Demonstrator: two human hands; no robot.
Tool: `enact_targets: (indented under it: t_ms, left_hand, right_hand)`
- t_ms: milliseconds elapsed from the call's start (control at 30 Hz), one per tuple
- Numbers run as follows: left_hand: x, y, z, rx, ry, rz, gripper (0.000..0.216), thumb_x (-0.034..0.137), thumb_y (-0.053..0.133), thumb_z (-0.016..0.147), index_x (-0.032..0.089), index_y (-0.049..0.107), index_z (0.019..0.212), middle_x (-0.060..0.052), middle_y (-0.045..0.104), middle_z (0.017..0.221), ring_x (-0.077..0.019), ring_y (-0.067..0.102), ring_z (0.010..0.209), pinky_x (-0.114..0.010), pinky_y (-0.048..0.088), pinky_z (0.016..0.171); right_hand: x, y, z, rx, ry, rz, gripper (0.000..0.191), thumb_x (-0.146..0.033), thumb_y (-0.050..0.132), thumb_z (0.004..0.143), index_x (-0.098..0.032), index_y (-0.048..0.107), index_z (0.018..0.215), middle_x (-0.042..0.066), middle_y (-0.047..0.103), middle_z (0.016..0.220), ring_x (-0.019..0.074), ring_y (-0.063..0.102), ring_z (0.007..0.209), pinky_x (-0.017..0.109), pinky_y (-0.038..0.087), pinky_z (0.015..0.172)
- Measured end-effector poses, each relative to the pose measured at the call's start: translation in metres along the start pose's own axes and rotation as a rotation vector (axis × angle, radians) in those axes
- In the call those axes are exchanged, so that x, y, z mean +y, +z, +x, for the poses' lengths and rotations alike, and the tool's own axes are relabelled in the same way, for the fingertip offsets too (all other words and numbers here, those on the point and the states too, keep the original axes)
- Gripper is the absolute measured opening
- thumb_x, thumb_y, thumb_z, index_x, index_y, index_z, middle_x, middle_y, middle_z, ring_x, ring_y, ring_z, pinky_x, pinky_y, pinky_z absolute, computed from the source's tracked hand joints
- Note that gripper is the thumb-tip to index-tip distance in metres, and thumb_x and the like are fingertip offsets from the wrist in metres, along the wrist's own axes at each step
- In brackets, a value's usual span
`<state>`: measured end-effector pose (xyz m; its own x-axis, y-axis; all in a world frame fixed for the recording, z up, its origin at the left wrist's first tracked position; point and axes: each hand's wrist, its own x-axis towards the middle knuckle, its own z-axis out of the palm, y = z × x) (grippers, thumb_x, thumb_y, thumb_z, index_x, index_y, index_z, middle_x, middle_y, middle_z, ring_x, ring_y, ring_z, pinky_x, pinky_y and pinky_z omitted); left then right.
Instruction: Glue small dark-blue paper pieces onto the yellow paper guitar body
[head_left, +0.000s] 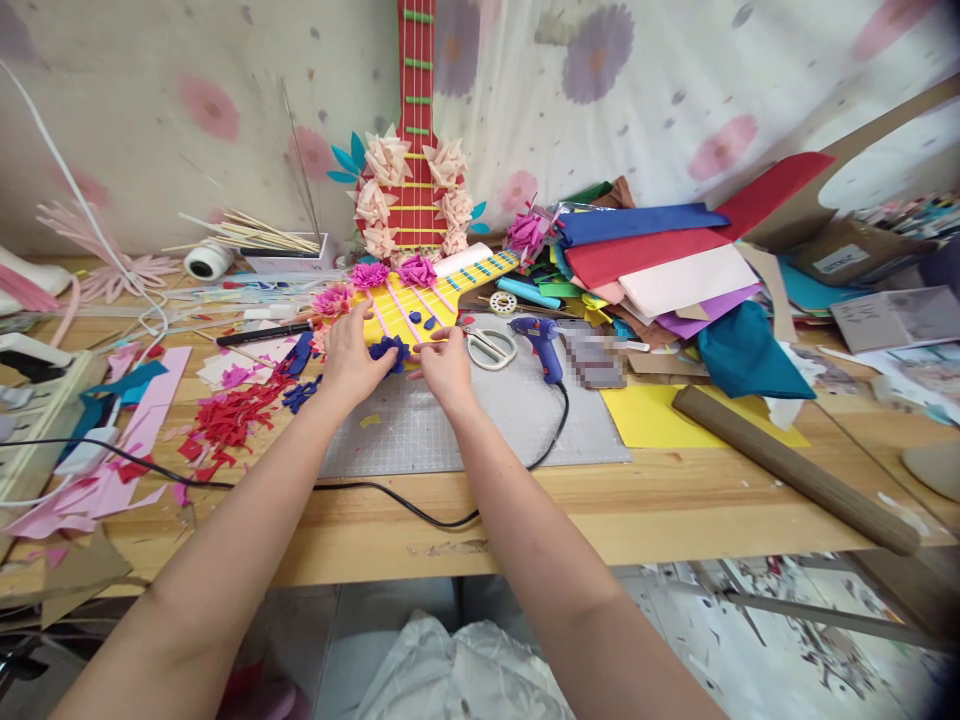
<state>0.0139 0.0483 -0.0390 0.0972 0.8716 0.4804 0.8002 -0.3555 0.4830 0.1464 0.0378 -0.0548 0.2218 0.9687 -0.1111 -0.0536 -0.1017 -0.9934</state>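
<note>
My left hand (346, 358) and my right hand (448, 372) meet over the lower edge of a small yellow paper guitar (420, 303) lying on a grey cutting mat (465, 420). Both hands pinch a dark blue paper flower (390, 351) against the guitar's body. Pink paper flowers (369, 274) sit along the guitar's top and left edge, and a few small blue bits lie on its face. My fingers are curled closed around the blue flower.
Scissors (489, 347) and a blue glue gun (543, 345) lie right of my hands, its black cord (420, 512) trailing across the wooden table (675, 500). Red scraps (229, 420) lie left. Coloured sheets (660, 270) are piled at right, beside a brown roll (795, 470). A red flowered guitar (414, 190) leans behind.
</note>
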Motion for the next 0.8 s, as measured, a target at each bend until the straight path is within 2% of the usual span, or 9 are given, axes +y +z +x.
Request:
enact_targets:
  t_ms: [233,333,433,567,667,733,800]
  left_hand:
    - [0.001,0.000,0.000,-0.003,0.017,0.009,0.067,0.025,0.063,0.069,0.021,0.036,0.130,-0.011,0.053,0.122,-0.0278,0.047,0.116,-0.046,0.033,0.100]
    - [0.002,-0.001,0.000,0.002,0.016,0.007,0.065,0.026,0.062,0.070,0.022,0.037,0.130,-0.011,0.054,0.122,-0.0275,0.047,0.116,-0.046,0.033,0.100]
    - [0.004,-0.001,-0.001,0.026,0.015,0.004,0.060,0.026,0.061,0.072,0.022,0.039,0.128,-0.010,0.055,0.121,-0.0271,0.048,0.116,-0.045,0.033,0.101]
    - [0.013,0.001,-0.008,0.148,0.028,0.000,0.048,0.022,0.053,0.077,0.021,0.042,0.124,-0.010,0.055,0.119,-0.0247,0.048,0.116,-0.044,0.033,0.102]
    - [0.024,0.010,-0.020,0.192,0.165,-0.010,0.039,0.019,0.048,0.079,0.018,0.047,0.118,-0.011,0.056,0.117,-0.0237,0.048,0.116,-0.041,0.034,0.102]
    - [0.033,0.021,-0.030,0.090,0.305,-0.039,0.037,0.017,0.046,0.079,0.018,0.049,0.116,-0.011,0.059,0.113,-0.0221,0.052,0.112,-0.038,0.038,0.100]
    - [0.042,0.034,-0.038,-0.078,0.396,-0.062,0.038,0.014,0.043,0.081,0.019,0.049,0.117,-0.008,0.062,0.108,-0.0197,0.057,0.104,-0.034,0.043,0.094]
  right_hand:
    - [-0.015,0.003,0.002,-0.068,0.153,0.217,0.036,0.004,0.042,0.065,-0.024,0.029,0.083,0.001,0.057,0.087,0.0162,0.065,0.067,0.038,0.058,0.059]
    - [-0.020,-0.002,0.003,-0.060,0.197,0.260,0.037,0.006,0.040,0.064,-0.024,0.028,0.083,0.001,0.056,0.087,0.0156,0.065,0.068,0.037,0.058,0.060]
    - [-0.021,-0.018,0.005,-0.042,0.165,0.221,0.036,0.004,0.040,0.065,-0.024,0.029,0.084,0.000,0.056,0.084,0.0148,0.065,0.071,0.033,0.057,0.058]
    - [-0.014,-0.053,0.007,-0.029,0.004,0.006,0.030,-0.002,0.042,0.065,-0.023,0.034,0.085,0.000,0.058,0.084,0.0142,0.064,0.073,0.028,0.054,0.056]
    - [-0.001,-0.081,0.007,-0.042,-0.163,-0.303,0.027,-0.006,0.046,0.064,-0.023,0.040,0.085,-0.001,0.062,0.084,0.0137,0.060,0.067,0.030,0.050,0.059]
    - [0.008,-0.094,0.006,-0.086,-0.272,-0.517,0.023,-0.010,0.051,0.065,-0.022,0.044,0.083,-0.001,0.063,0.080,0.0136,0.057,0.066,0.032,0.048,0.066]
    - [0.016,-0.101,0.004,-0.152,-0.335,-0.670,0.018,-0.014,0.054,0.067,-0.022,0.048,0.083,-0.001,0.063,0.078,0.0138,0.056,0.067,0.031,0.045,0.068]
